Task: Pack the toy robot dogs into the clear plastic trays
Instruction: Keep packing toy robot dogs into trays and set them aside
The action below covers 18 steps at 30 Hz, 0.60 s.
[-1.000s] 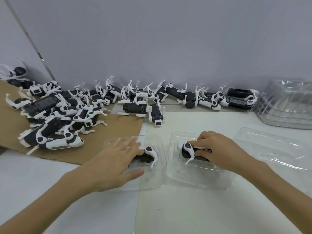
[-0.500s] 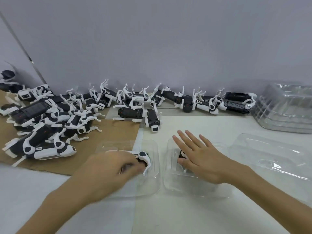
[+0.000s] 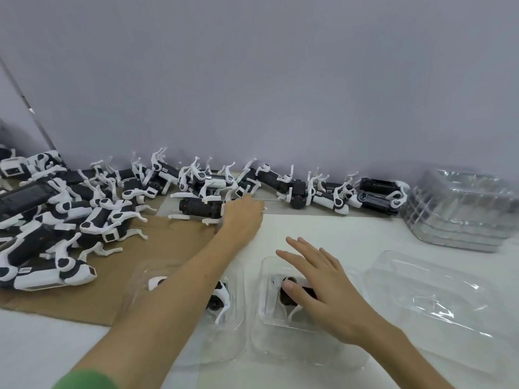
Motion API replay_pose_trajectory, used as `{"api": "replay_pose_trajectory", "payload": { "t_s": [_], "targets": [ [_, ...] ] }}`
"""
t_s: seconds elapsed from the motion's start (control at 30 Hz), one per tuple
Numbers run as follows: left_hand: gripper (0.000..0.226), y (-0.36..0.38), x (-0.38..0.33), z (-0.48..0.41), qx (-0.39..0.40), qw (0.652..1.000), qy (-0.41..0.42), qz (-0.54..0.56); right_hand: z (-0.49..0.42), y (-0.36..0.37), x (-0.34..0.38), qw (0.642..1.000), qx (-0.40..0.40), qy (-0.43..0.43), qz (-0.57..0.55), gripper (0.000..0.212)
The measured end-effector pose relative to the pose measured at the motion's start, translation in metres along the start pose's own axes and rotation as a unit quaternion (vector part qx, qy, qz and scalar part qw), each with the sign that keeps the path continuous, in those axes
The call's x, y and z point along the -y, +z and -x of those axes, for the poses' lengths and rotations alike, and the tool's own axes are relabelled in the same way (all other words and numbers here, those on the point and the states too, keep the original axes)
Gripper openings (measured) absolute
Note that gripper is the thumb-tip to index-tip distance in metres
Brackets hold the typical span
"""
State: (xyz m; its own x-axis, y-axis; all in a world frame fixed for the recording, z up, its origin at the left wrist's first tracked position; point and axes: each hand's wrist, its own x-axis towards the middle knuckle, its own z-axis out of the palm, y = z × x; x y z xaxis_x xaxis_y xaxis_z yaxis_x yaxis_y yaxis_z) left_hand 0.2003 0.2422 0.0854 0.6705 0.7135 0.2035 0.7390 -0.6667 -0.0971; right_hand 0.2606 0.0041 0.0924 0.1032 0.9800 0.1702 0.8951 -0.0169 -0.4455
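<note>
– White surface [image 3: 309,226] against a plain grey wall, seen from the head camera. Where are the toy dogs?

– Most lie loose in a pile [image 3: 84,220] on brown cardboard [image 3: 168,248] and in a row along the wall. Nearer, one dog [image 3: 220,299] sits in the left tray [image 3: 236,346] and another dog [image 3: 285,297] in the right tray [image 3: 280,346].

– What has just changed?

– The left hand [image 3: 243,217], which half a second ago was on the toy in the left tray, has reached to the back row. Its fingers curl down just beside a black dog [image 3: 200,207]; I cannot tell whether its grip has clamped on anything. The right hand [image 3: 323,284] stays over the right tray, fingers straight and apart, thumb touching the toy.

– What does that mean?

– Probably two trays are filled and a third toy is being fetched, perhaps for the empty tray [image 3: 435,290] further right. Spare trays [image 3: 460,209] are stacked beyond it.
</note>
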Motion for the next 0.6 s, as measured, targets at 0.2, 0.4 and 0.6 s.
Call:
{"api": "replay_pose_trajectory", "payload": {
  "t_s": [0.2, 0.4, 0.6],
  "targets": [
    [0.024, -0.068, 0.001, 0.012, -0.062, 0.851, -0.126, 0.505, -0.005, -0.02, -0.007, 0.964, -0.245, 0.017, -0.105, 0.061],
    [0.017, -0.134, -0.033, 0.075, 0.189, 0.586, -0.132, 0.777, -0.007, -0.052, -0.005, 0.928, -0.372, -0.026, 0.003, 0.08],
    [0.025, -0.143, -0.04, 0.135, 0.225, 0.57, -0.03, 0.79, 0.043, -0.108, -0.03, 0.924, -0.375, -0.029, 0.063, 0.055]
  ]
}}
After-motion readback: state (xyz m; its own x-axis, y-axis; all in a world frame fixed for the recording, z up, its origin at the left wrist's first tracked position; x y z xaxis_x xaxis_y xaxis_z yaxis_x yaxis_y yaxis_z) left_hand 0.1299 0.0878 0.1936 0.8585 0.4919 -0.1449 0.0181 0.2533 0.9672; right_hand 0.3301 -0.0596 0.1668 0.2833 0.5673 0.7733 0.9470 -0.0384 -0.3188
